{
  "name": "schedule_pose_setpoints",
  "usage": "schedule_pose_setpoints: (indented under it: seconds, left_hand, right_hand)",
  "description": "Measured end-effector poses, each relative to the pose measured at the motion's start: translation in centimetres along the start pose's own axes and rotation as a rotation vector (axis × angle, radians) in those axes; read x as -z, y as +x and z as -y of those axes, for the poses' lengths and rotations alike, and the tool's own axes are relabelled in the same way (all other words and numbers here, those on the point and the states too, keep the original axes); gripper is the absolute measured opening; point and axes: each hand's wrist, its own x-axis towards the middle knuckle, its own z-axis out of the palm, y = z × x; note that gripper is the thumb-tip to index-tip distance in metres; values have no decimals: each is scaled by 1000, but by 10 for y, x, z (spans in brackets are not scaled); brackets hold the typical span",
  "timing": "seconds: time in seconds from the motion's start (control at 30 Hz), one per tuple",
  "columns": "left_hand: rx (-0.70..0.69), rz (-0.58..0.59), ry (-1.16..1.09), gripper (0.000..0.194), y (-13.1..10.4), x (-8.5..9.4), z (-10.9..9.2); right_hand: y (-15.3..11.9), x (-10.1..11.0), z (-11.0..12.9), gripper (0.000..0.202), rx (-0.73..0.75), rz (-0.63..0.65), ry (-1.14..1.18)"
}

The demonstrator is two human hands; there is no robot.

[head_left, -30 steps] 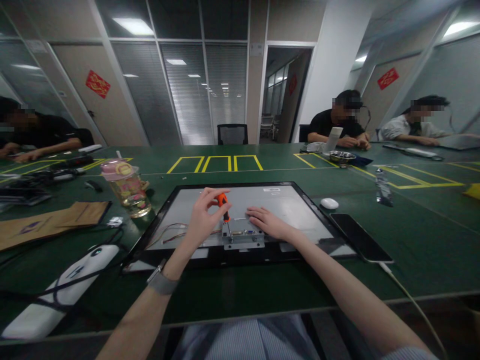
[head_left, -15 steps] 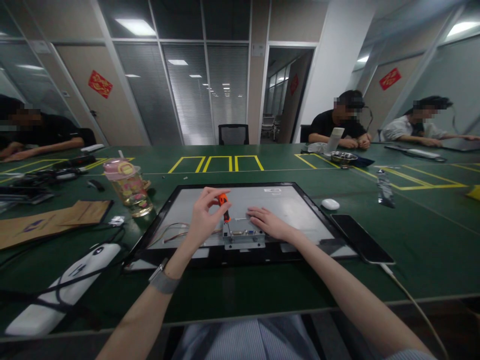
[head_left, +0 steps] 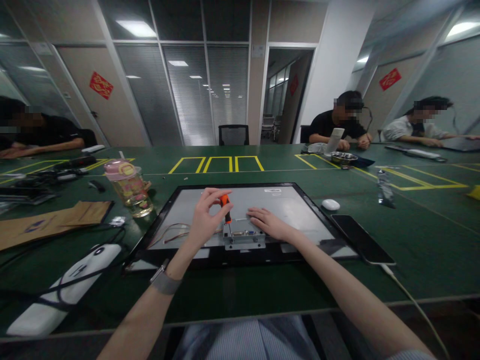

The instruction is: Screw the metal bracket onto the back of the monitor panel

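At the far left a co-worker's arm (head_left: 56,145) is resting on the green table (head_left: 232,295), and a brown paper bag (head_left: 52,220) is lying there with a purple mark too small to read. A white case (head_left: 56,295) is lying near the table's front edge. A clear bottle with a pink lid (head_left: 129,186) is standing just beside the monitor panel (head_left: 292,207), its printed pattern not legible. The panel is lying face down before the person, with a white sticker near its far edge whose writing cannot be read.

The left hand (head_left: 204,217) is pinching the orange-handled screwdriver (head_left: 225,208) between thumb and fingertips, holding it upright with its tip on the metal bracket (head_left: 243,237) at the panel's near edge. The right hand (head_left: 268,223) is lying flat, fingers spread, pressing on the panel just beside the bracket.

To the right a white mouse (head_left: 330,204) and a dark phone (head_left: 362,239) are lying near the panel. Red signs on the walls are showing characters too blurred to read.

Compared with a second ago, the left fingers are sitting slightly differently on the handle; the right hand is staying where it was.
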Motion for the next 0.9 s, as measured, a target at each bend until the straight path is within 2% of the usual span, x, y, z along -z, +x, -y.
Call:
schedule_pose_setpoints:
  seconds: [0.23, 0.5, 0.77, 0.9]
  left_hand:
    - [74, 123, -191, 38, -2, 2, -4]
    - [-30, 34, -1, 28, 0, 0, 1]
    - [173, 128, -260, 38, 0, 2, -4]
    - [88, 57, -146, 31, 1, 1, 0]
  right_hand:
    - [-1, 2, 4, 52, -19, 4, -17]
    - [-1, 2, 3, 51, -6, 10, -10]
    - [1, 0, 1, 50, -10, 4, -23]
    - [1, -1, -2, 51, -2, 5, -22]
